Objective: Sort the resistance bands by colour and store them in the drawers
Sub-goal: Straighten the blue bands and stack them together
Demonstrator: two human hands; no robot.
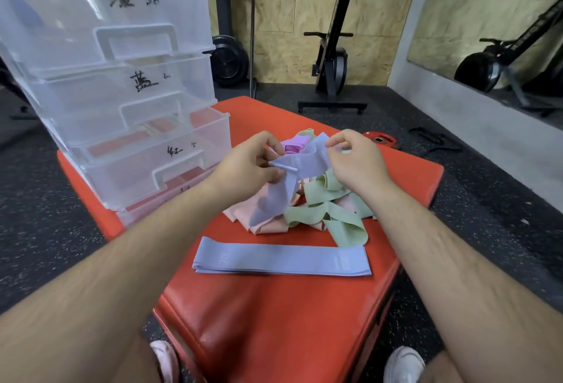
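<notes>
Blue band (275, 199) edge between both hands (246, 166) (355, 166)

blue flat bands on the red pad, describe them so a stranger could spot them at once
Find the big red pad in mid-view. On its near part, before the tangled pile of pink and green bands, lies the blue stack. It alone is flat and neatly layered; the other blue band hangs crumpled from the left hand and right hand.
</notes>
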